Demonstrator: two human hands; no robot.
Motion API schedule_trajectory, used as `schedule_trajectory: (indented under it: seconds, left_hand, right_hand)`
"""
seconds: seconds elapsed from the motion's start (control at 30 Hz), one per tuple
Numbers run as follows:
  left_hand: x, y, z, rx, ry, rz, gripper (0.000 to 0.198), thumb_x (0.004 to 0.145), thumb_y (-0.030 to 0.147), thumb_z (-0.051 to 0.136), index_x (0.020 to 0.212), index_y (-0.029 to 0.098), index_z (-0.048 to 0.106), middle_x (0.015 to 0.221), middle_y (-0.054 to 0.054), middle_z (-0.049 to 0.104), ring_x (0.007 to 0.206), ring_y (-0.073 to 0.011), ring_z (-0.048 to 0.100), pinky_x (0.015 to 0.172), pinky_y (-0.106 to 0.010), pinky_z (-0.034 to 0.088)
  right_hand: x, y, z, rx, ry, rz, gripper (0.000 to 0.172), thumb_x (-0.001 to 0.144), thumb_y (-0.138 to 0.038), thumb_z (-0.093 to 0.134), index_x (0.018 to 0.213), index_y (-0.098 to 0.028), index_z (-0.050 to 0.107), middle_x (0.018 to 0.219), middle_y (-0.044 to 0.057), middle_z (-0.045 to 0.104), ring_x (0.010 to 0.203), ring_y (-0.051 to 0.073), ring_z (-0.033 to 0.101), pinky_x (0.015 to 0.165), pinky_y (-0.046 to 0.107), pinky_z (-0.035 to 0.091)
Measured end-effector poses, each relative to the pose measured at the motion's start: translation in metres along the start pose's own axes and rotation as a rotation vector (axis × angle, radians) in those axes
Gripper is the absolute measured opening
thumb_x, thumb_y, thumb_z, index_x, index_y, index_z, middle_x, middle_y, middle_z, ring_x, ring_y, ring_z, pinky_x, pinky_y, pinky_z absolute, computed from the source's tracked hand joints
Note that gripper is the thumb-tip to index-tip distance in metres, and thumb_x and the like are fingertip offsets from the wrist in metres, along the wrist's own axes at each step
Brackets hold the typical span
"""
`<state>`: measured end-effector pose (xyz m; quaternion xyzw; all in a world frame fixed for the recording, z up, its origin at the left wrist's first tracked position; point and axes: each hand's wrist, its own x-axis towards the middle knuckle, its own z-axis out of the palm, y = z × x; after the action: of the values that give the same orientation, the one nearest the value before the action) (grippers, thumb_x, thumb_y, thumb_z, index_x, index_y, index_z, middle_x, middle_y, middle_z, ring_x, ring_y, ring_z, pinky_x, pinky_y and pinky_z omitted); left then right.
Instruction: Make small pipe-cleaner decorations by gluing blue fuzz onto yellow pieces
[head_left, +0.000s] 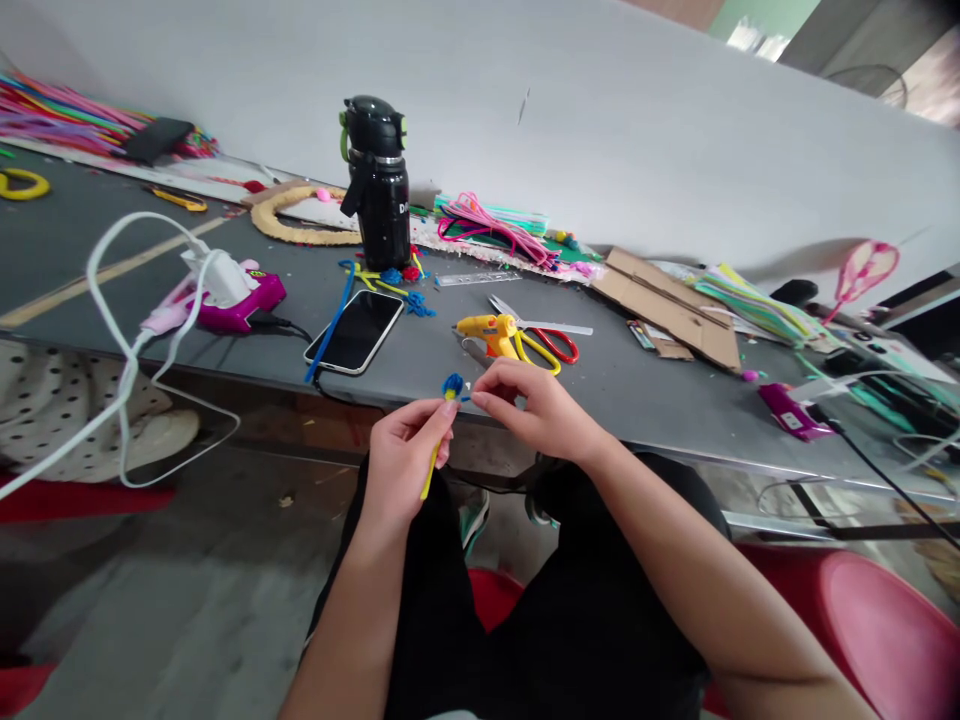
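My left hand [405, 450] is closed around the yellow stem [429, 477] of a small pipe-cleaner flower, just above my lap at the table's front edge. The flower's curled blue head [453, 384] sticks up past my thumb, with yellow at its base. At the right of that head, my right hand [541, 402] pinches the short end of a blue pipe cleaner [465, 398] between thumb and forefinger. Behind my right hand lie a yellow glue gun [487, 328] and scissors [551, 345] with red and yellow handles. A phone [360, 332] with a blue pipe cleaner across it lies to the left.
A black bottle [384, 200] stands behind the phone, near several blue and yellow pipe-cleaner pieces [416, 303]. Purple power strips [240, 303] with cables sit at left and right. Cardboard [675, 310] and pipe-cleaner bundles [495, 225] line the wall. A red stool [877, 620] is at right.
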<state>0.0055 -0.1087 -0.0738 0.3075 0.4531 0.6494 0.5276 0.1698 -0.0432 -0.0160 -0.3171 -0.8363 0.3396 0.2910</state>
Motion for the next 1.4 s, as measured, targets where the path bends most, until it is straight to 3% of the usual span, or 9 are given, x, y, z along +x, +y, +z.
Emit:
schedule_trajectory:
  seconds: [0.6,1.07,1.4]
  left_hand:
    - [-0.002,-0.002,0.001,0.185,-0.069,0.024,0.021,0.080,0.036,0.077,0.083,0.015,0.075,0.057,0.001,0.055,0.046,-0.0066,0.046,0.041,-0.019,0.032]
    - [-0.003,0.000,0.002,0.113,-0.074,-0.017,0.020,0.079,0.034,0.078,0.083,0.015,0.075,0.055,0.002,0.052,0.045,-0.0060,0.044,0.040,-0.018,0.030]
    - [-0.003,-0.001,0.000,0.163,-0.068,0.004,0.020,0.079,0.034,0.078,0.081,0.015,0.074,0.057,0.001,0.055,0.046,-0.0063,0.045,0.041,-0.018,0.032]
  right_hand:
    - [-0.001,0.002,-0.004,-0.071,0.069,0.048,0.016,0.091,-0.030,0.065,0.088,-0.015,0.070,0.078,0.001,0.059,0.067,0.010,0.051,0.062,0.025,0.041]
    - [-0.004,0.000,0.001,-0.065,0.145,0.033,0.017,0.090,-0.031,0.067,0.087,-0.016,0.071,0.078,0.002,0.060,0.066,0.010,0.051,0.062,0.026,0.042]
    - [-0.003,0.000,0.009,0.005,0.189,0.103,0.016,0.087,-0.031,0.069,0.083,-0.015,0.071,0.076,0.002,0.062,0.065,0.010,0.052,0.059,0.024,0.043]
